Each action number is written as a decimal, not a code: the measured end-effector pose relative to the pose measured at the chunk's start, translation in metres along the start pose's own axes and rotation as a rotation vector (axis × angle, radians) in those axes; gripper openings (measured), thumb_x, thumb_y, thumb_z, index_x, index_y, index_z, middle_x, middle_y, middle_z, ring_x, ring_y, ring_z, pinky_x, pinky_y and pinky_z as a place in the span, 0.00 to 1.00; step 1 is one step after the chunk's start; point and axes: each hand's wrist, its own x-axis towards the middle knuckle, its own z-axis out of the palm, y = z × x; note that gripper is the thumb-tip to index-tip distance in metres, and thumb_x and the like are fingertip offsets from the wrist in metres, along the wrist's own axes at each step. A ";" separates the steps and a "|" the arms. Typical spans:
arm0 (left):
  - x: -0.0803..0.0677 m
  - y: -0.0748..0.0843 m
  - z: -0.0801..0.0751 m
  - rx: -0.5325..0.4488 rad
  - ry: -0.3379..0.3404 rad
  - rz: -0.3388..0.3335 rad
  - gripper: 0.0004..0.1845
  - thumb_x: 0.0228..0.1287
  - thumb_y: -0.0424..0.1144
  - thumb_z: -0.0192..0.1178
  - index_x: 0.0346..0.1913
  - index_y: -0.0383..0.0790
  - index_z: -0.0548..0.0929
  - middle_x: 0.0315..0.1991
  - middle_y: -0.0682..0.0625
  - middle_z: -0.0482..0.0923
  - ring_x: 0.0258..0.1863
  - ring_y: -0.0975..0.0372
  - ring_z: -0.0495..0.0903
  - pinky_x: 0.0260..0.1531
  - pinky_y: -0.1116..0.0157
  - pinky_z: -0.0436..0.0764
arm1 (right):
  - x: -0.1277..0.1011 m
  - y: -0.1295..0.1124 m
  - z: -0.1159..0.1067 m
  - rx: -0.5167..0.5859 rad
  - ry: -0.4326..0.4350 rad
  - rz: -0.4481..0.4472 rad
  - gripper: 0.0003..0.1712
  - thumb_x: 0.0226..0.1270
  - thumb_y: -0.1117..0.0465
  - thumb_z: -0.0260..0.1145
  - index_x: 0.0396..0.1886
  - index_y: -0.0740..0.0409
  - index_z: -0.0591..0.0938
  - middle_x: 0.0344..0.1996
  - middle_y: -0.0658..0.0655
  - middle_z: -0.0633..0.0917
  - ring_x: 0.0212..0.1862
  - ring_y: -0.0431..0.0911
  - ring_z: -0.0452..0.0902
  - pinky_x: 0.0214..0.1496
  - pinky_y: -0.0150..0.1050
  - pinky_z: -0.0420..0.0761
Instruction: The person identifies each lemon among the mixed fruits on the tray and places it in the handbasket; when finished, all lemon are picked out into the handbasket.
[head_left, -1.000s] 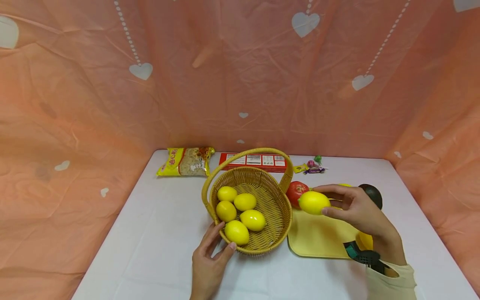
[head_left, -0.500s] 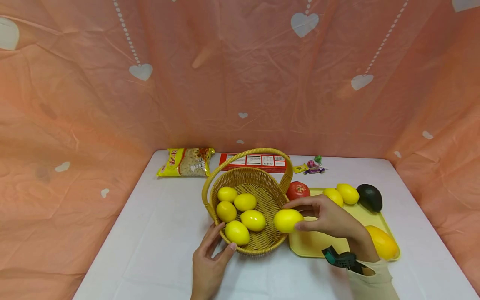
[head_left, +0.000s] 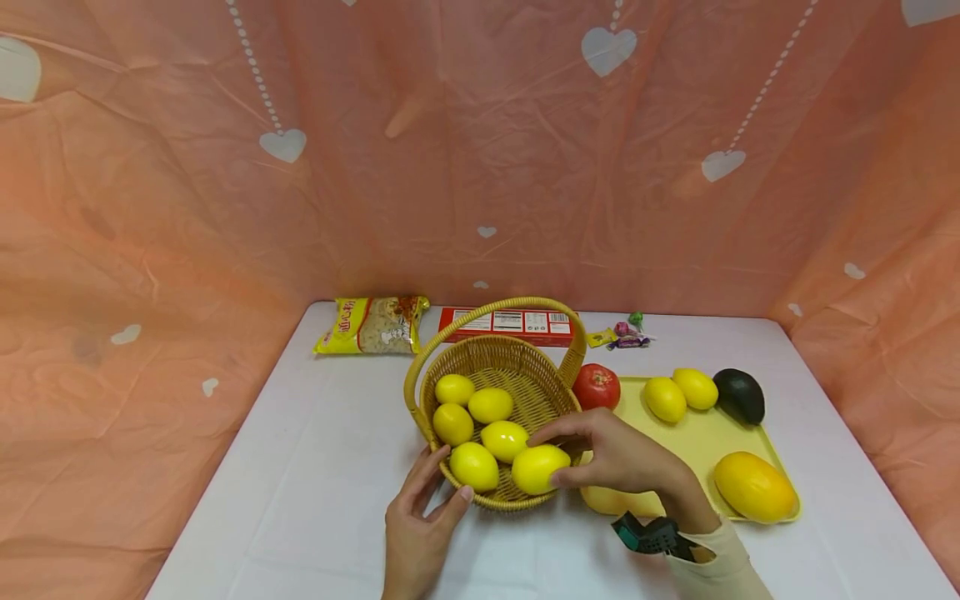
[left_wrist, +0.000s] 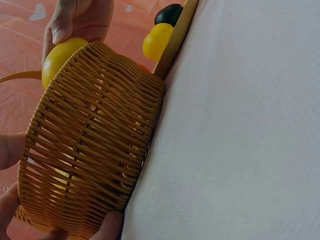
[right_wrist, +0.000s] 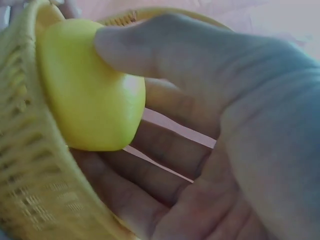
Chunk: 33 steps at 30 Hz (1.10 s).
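— Now, where is the lemon (head_left: 538, 468) being held?

— It is pinched by the right hand (head_left: 622, 458) just over the near rim of the wicker basket (head_left: 558, 392), beside five other lemons (head_left: 480, 421) already lying inside. In the right wrist view the thumb and the curled fingers (right_wrist: 165, 145) are seen clamped on its two long sides.

— And the left hand (head_left: 416, 525)?

— It is laid against the basket's near wall from the counter (head_left: 315, 467), fingers spread loosely along the weave with the thumb on the wall; nothing is gripped outright, the basket is only steadied.

— How would the lemon be judged to handle?

— A smooth, slightly glossy skin is shown, so some slipperiness should be expected. It is probably light and firm, with little give under the fingers; whether it is real fruit or a model cannot be told. An oval shape like this is best taken across its middle, as is done here, not by the tapered ends, where it could squirt out.

— Is anything fragile nearby?

— Hardly. The basket looks stiff but light, so it could be shoved by a careless touch. On the yellow tray (head_left: 701, 437) to the right, two more lemons (head_left: 678, 393), a tomato (head_left: 597, 386), an avocado (head_left: 738, 395) and a mango (head_left: 753, 486) are lying well apart from the hands.
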 end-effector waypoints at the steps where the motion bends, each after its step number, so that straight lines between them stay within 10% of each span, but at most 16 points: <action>1: 0.000 0.000 0.000 0.000 0.001 -0.001 0.30 0.68 0.30 0.77 0.72 0.39 0.83 0.82 0.33 0.66 0.75 0.36 0.74 0.64 0.53 0.87 | 0.002 -0.001 0.003 -0.017 0.005 -0.008 0.24 0.70 0.57 0.80 0.64 0.48 0.89 0.58 0.49 0.92 0.54 0.42 0.87 0.60 0.38 0.90; 14: -0.001 0.002 0.000 -0.011 -0.002 -0.015 0.30 0.68 0.32 0.77 0.72 0.40 0.83 0.82 0.34 0.66 0.76 0.36 0.74 0.63 0.54 0.88 | 0.022 -0.015 0.033 -0.121 0.051 -0.074 0.25 0.71 0.53 0.79 0.66 0.51 0.89 0.60 0.48 0.91 0.63 0.44 0.87 0.70 0.41 0.86; 29: 0.000 0.002 0.001 -0.009 -0.002 -0.027 0.31 0.68 0.31 0.76 0.73 0.40 0.83 0.83 0.33 0.64 0.76 0.34 0.72 0.64 0.52 0.87 | -0.030 0.022 -0.045 0.142 0.304 -0.041 0.24 0.76 0.72 0.71 0.69 0.67 0.84 0.65 0.69 0.87 0.67 0.45 0.86 0.69 0.37 0.87; 33: 0.000 0.001 0.000 -0.010 -0.002 -0.025 0.31 0.68 0.31 0.77 0.73 0.40 0.83 0.83 0.33 0.64 0.76 0.34 0.72 0.64 0.52 0.87 | -0.048 0.033 -0.061 0.160 0.399 -0.009 0.23 0.78 0.73 0.68 0.70 0.70 0.82 0.65 0.58 0.89 0.66 0.42 0.86 0.64 0.32 0.88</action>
